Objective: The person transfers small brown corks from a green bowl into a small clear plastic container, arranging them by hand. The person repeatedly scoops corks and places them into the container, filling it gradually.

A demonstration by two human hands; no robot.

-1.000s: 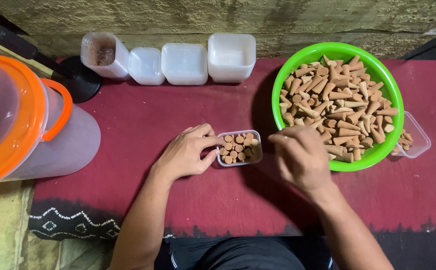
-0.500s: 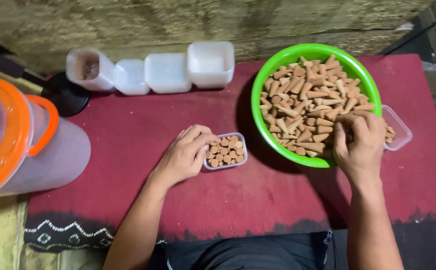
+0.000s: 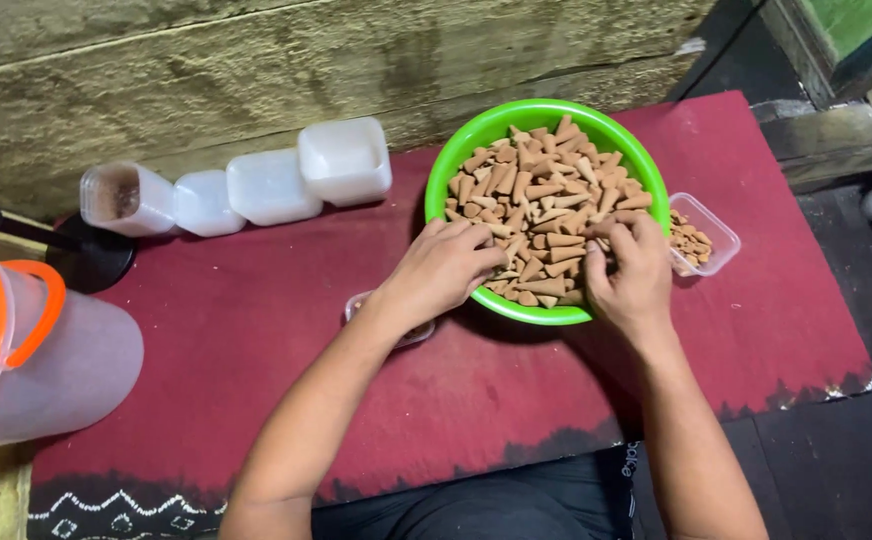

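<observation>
1. Both hands are in the round bright-green plastic bowl [image 3: 548,210], which stands toward the far right of the red cloth-covered desk [image 3: 256,330] and is heaped with tan cone-shaped pieces [image 3: 541,200].
2. The left hand [image 3: 443,270] rests over the bowl's near-left rim, fingers curled down into the cones; whether it has closed on any, I cannot tell.
3. The right hand [image 3: 631,272] lies over the near-right rim, fingers bent among the cones; its grip is likewise hidden.
4. To do this well, I judge it best to gather only a small bunch at a time with fingertips loose, so the brittle points do not snap, and to lift clear of the rim before moving sideways.
5. A small clear plastic tub [image 3: 388,322] sits just beside the bowl's near-left edge, mostly hidden under the left wrist; its contents cannot be seen.
6. A second clear rectangular tub [image 3: 704,235], holding some cones, touches the bowl's right side, near the desk's right edge.
7. Along the far edge, toward the left, a row of four white translucent square containers [image 3: 266,185] lies; the leftmost shows brownish residue inside.
8. At the left edge a large translucent jar with an orange lid and handle [image 3: 26,350] lies tipped on its side.
9. No labels or signs are legible.
</observation>
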